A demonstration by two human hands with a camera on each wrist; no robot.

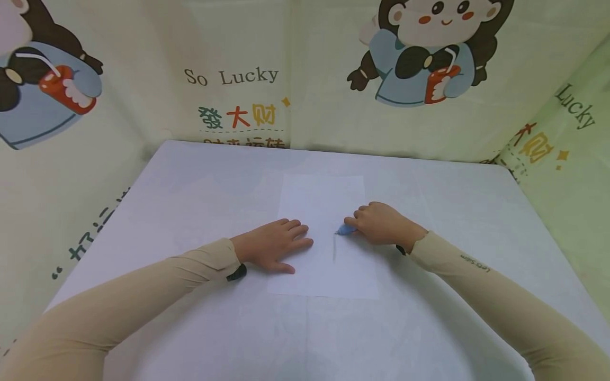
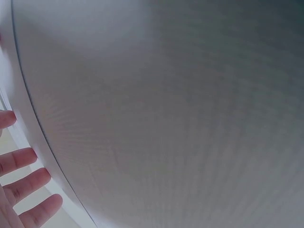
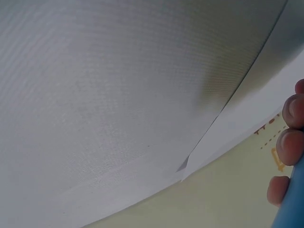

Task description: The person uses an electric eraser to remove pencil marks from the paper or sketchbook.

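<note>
A white sheet of paper (image 1: pixel 324 196) lies flat on the white table. My left hand (image 1: pixel 271 246) rests on its left part, with the fingers spread and straight. My right hand (image 1: pixel 386 225), at the right side of the sheet, grips a thick blue pen (image 1: pixel 346 229). The pen's narrow tip points left and meets the paper at the top of a short, faint grey line (image 1: pixel 334 251). In the right wrist view, fingertips (image 3: pixel 290 146) curl against the blue barrel (image 3: pixel 292 204). The left wrist view catches only some fingers (image 2: pixel 28 185) beside the paper's edge.
The white tabletop (image 1: pixel 190 180) extends around the sheet on all sides. Behind it hangs a pale cloth backdrop (image 1: pixel 324 121) with printed cartoon figures and lettering, which continues along both sides. A dark strap piece (image 1: pixel 236 272) shows beneath the left wrist.
</note>
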